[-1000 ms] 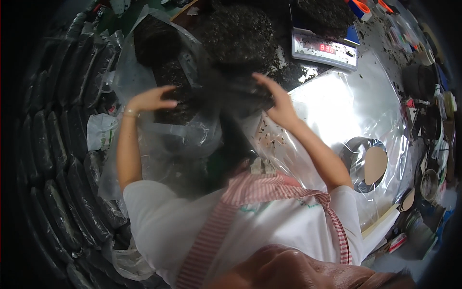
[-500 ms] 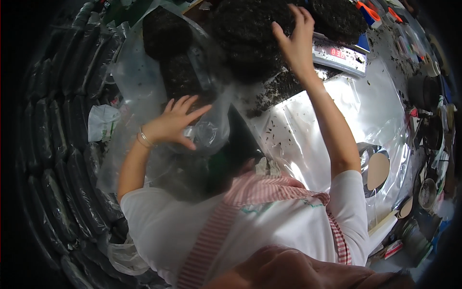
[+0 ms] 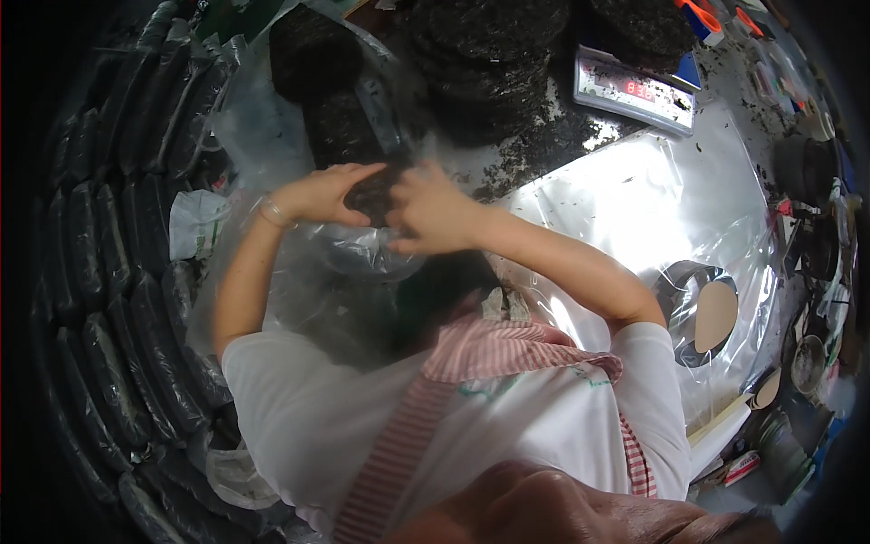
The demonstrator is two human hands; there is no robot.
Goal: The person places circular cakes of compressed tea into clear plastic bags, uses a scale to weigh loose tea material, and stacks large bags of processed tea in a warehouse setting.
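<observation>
A clear plastic bag point(image 3: 258, 118) lies in front of me, with dark, flaky dried seaweed point(image 3: 340, 136) in it. At its near end my left hand point(image 3: 322, 195) is open, thumb spread from the fingers, beside the dark seaweed. Facing it from the right, my right hand point(image 3: 439, 213) has bent, spread fingers at the seaweed's other edge; its far side is blurred. Between the hands some dark seaweed shows, and loose clear film bunches below them. A round dark cake of seaweed point(image 3: 315, 56) rests on the bag's far part.
A tall stack of round seaweed sheets point(image 3: 485, 68) stands at the back, with another dark pile point(image 3: 639, 32) by a lit digital scale point(image 3: 634, 91). Packed dark bags point(image 3: 113, 218) line the left. Clear film point(image 3: 598, 227) and a tape roll point(image 3: 698, 313) lie right; orange-handled scissors point(image 3: 702, 20) sit at the back.
My right hand has come down and left from the seaweed stack by the scale to beside my left hand. My left hand has shifted slightly up, and its fingers have drawn together.
</observation>
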